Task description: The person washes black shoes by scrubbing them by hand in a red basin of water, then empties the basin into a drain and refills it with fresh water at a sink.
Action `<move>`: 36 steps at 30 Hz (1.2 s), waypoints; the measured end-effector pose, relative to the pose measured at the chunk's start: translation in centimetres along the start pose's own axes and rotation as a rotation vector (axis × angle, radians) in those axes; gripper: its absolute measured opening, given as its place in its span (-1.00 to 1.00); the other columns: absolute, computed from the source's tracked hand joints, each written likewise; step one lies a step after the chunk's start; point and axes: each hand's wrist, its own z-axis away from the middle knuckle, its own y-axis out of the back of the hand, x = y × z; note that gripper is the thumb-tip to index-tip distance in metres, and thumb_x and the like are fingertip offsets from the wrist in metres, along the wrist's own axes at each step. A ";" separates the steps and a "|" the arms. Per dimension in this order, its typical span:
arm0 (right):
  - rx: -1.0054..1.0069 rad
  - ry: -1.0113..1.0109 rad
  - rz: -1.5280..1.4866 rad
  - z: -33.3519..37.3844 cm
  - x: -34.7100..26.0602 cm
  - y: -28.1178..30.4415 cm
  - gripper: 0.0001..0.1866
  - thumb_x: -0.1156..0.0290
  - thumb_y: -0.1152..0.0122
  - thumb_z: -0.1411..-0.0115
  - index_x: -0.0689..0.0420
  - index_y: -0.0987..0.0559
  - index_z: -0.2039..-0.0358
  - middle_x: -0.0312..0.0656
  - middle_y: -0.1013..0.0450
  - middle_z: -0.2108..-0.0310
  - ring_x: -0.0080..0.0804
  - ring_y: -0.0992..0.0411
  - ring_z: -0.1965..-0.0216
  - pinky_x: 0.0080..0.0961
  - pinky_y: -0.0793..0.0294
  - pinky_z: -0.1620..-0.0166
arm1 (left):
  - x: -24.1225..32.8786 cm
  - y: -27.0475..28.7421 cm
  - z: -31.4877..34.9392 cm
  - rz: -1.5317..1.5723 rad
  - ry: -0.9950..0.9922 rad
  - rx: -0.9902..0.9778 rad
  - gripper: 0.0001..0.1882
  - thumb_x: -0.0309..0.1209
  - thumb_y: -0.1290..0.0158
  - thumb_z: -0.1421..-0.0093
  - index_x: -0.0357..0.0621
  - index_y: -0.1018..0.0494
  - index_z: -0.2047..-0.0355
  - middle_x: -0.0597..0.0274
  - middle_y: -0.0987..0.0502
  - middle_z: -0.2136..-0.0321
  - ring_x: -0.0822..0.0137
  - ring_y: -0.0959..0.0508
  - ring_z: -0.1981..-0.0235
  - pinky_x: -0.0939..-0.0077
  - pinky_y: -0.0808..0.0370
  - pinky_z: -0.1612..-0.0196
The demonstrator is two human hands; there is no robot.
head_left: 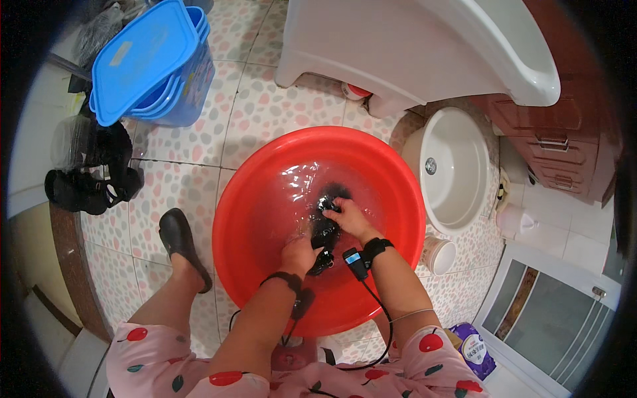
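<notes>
In front of me a large red basin stands on the floor with water in it. A wet, shiny black shoe-like item lies partly in the water, its exact shape hard to make out. My right hand grips its upper part, fingers bent over the dark surface. Lower down, my left hand holds the near end, where a glossy black piece sticks out past the fingers. Water hides the item's far end. Both wrists wear black bands, and a small device with a cable hangs by the right one.
A white round tub and a small white bucket stand right of the basin. Blue lidded bins and black sandals are at the left. A white sink pedestal rises beyond. A purple package lies near right.
</notes>
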 end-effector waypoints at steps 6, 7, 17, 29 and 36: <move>0.103 -0.108 0.294 0.7 -3.1 -0.2 -0.58 0.08 -0.13 -0.12 0.26 -0.58 0.42 0.08 -0.51 0.47 -0.04 -0.50 0.37 -0.25 -0.36 0.11 | 1.1 0.5 -0.1 -0.083 0.059 -0.094 -0.31 -0.18 -0.19 -0.01 -0.22 -0.22 -0.09 -0.04 -0.44 0.07 0.01 -0.41 0.00 0.21 -0.42 0.03; 0.176 -0.081 0.585 0.8 -3.5 -1.0 -0.56 0.07 -0.04 -0.16 0.24 -0.58 0.49 0.05 -0.50 0.51 -0.04 -0.50 0.41 -0.24 -0.34 0.13 | 0.9 0.5 -0.1 -0.088 0.062 -0.092 -0.31 -0.18 -0.19 -0.01 -0.22 -0.22 -0.09 -0.04 -0.44 0.07 0.01 -0.41 0.00 0.21 -0.42 0.03; 0.265 0.001 0.532 0.5 -1.3 -3.1 -0.58 0.11 0.09 -0.24 0.23 -0.53 0.40 0.13 -0.47 0.53 0.09 -0.47 0.42 -0.06 -0.43 0.26 | 0.7 0.5 -0.3 -0.030 0.104 -0.104 -0.47 -0.18 -0.18 -0.03 -0.17 -0.35 0.05 -0.03 -0.42 0.05 -0.01 -0.40 -0.01 0.20 -0.42 0.03; 0.205 0.098 0.326 3.1 -1.0 -2.2 -0.61 0.45 -0.07 -0.14 0.20 -0.32 0.00 0.14 -0.22 -0.08 0.05 -0.17 -0.14 -0.02 -0.12 -0.12 | 0.3 -1.1 -0.7 0.005 0.048 -0.031 -0.36 -0.19 -0.21 0.00 -0.18 -0.27 -0.05 -0.08 -0.40 0.04 -0.06 -0.40 0.00 0.18 -0.39 -0.02; 0.100 0.208 0.399 10.0 -0.5 -5.9 -0.49 0.18 0.24 -0.32 0.14 -0.20 -0.22 -0.03 0.03 -0.30 0.01 0.11 -0.31 0.02 0.14 -0.27 | -0.1 -0.9 -0.8 -0.009 0.062 -0.091 -0.47 -0.28 -0.13 -0.03 -0.15 -0.32 -0.02 -0.03 -0.38 -0.01 -0.02 -0.40 -0.01 0.20 -0.39 -0.03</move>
